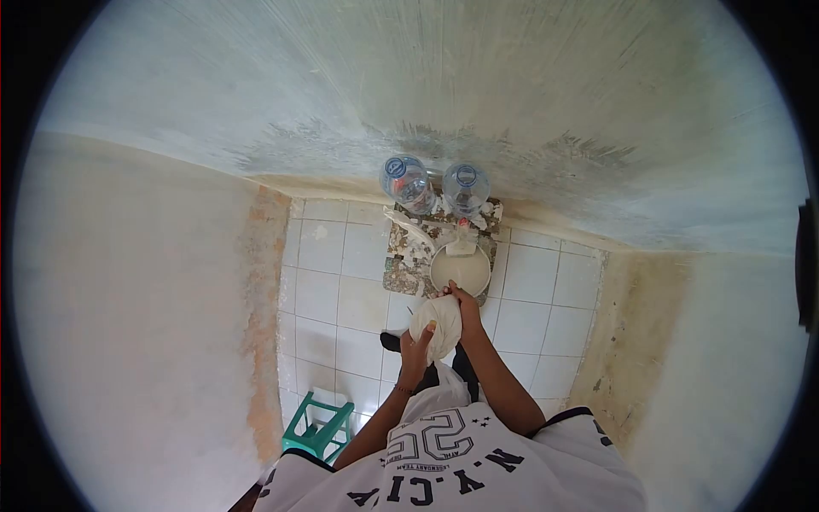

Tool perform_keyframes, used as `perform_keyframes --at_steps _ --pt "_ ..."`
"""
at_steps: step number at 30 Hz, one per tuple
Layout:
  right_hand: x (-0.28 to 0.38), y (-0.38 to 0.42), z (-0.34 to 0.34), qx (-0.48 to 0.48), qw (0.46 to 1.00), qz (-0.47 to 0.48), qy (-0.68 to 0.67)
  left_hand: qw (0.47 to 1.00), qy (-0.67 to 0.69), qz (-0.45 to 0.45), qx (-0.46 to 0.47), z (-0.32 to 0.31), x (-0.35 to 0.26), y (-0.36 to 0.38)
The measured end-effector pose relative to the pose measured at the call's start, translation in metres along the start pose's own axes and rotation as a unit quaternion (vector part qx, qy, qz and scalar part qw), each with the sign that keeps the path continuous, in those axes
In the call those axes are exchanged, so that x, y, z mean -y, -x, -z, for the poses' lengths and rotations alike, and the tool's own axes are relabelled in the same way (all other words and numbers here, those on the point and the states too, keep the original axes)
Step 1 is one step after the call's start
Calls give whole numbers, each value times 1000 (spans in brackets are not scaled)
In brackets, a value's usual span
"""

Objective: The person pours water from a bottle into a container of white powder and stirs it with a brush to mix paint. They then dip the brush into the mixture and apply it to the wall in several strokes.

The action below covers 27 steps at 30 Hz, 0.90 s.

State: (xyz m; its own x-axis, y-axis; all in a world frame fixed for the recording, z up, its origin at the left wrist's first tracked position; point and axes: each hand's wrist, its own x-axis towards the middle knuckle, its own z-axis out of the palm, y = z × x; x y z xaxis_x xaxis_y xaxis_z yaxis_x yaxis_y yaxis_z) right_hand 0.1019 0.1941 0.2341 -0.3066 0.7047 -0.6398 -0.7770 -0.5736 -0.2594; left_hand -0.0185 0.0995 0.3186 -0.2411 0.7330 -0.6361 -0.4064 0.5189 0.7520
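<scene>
Close to my body, my left hand (416, 348) grips the side of a whitish cloth or plastic bag (441, 317). The fingers of my right hand (461, 296) are closed at the bag's upper end, beside the near rim of a round bucket (488, 275). Pale, creamy material fills the bucket. A brush or scraper (461, 245) with a red-tipped handle rests at its far side. The bucket stands on a paint-spattered board (399, 271).
Two large clear bottles (408, 185) stand at the board's far end, near the wall (409, 94). A crumpled white strip (409, 227) lies left of the bucket. A green plastic stool (317, 435) is at the lower left on the white tiled floor (363, 303).
</scene>
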Motion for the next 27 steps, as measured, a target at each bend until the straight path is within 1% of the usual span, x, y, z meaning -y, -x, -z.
perform_keyframes --at_steps 3,6,9,12,15,20,23,27 --pt "2 2 0 -5 1000 -13 2 1000 -19 -13 10 4 7 -4" --pt "2 3 -5 -28 999 -19 -11 998 16 -46 46 7 18 -12" --pt "1 1 1 -35 999 -15 -36 998 6 -44 49 8 29 -19" --pt "-2 -5 10 -39 998 -9 -38 996 18 -62 61 3 21 -15" --pt "-3 -10 17 -52 998 0 -31 997 -20 -59 39 -1 21 -15" --pt "-6 -23 40 -56 998 4 21 997 -18 -64 38 -5 19 -15" --pt "-8 -24 48 -109 992 28 54 997 -19 -63 36 -9 25 -16" --pt "-7 -25 52 -94 994 16 62 995 -73 -67 8 -13 24 -15"
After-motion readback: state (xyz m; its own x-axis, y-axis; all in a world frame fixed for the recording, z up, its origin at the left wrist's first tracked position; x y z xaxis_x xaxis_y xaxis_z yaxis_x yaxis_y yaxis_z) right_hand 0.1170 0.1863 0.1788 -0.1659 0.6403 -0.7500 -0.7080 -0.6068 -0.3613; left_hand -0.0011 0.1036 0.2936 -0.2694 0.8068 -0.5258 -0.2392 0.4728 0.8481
